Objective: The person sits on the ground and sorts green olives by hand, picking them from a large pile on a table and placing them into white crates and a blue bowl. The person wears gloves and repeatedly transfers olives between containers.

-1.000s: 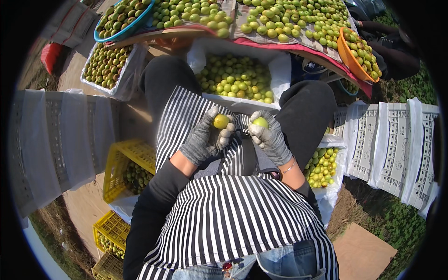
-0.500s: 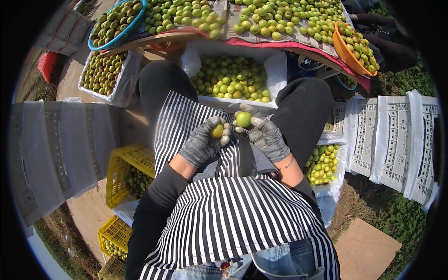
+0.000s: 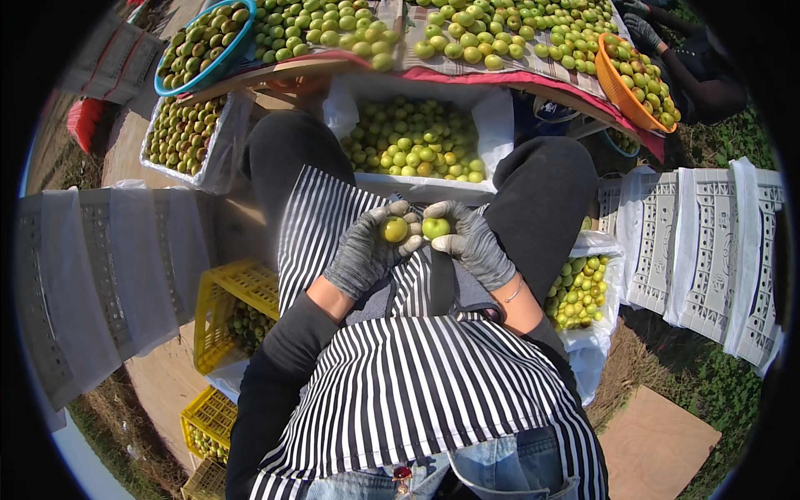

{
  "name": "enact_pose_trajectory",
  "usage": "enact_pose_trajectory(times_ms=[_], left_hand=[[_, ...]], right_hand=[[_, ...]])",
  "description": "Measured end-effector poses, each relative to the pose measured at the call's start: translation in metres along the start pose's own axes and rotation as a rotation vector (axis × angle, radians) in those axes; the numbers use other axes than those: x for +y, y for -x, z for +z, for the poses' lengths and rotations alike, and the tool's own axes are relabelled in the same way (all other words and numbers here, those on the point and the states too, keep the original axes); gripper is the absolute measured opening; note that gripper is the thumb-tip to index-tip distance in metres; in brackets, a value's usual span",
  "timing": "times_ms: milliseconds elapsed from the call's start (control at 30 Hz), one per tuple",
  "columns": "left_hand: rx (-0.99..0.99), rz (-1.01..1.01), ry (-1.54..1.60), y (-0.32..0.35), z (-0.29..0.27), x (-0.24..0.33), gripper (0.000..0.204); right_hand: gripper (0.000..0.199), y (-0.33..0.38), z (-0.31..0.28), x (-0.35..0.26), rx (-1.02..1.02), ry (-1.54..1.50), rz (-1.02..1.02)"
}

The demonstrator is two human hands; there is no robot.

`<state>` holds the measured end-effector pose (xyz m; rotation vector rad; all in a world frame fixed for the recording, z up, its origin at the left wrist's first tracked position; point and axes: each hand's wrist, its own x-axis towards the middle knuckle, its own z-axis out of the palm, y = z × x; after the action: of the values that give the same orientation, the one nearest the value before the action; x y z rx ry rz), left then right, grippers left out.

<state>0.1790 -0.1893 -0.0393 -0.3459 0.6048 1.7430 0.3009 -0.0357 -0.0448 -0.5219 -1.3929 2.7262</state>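
Both my hands wear grey gloves with pale fingertips and meet above my lap. My left hand has its fingers curled round a yellowish-green jujube. A brighter green jujube is pinched between the thumb and fingers of my right hand. The two fruits sit side by side, a small gap apart. Just beyond my hands, between my knees, a white-lined crate holds many more green jujubes. The black-and-white striped apron covers my lap.
Beyond the crate stands a cloth-covered table heaped with jujubes, bearing a blue basket and an orange basket. Yellow crates are at my left, a lined fruit crate at my right. Grey crates flank both sides. Another person's gloved hand shows far right.
Both jujubes have been turned in my fingers. The right one has dropped slightly nearer to me, level with the left one. At far right, the other person's gloved hands have come into view.
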Motion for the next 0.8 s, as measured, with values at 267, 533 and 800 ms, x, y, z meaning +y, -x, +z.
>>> enact_pose_trajectory(times_ms=[267, 533, 800], left_hand=[[-0.07, 0.021, -0.053, 0.0, 0.003, 0.0, 0.041], [-0.109, 0.197, -0.782, 0.002, 0.032, -0.018, 0.048], [-0.192, 0.059, -1.028, -0.017, 0.068, -0.039, 0.052]], right_hand=[[0.025, -0.005, 0.001, -0.001, 0.017, -0.005, 0.047], [0.048, 0.0, 0.015, -0.008, 0.179, 0.921, -0.262], [0.04, 0.061, -0.008, -0.034, 0.744, 1.037, -0.714]])
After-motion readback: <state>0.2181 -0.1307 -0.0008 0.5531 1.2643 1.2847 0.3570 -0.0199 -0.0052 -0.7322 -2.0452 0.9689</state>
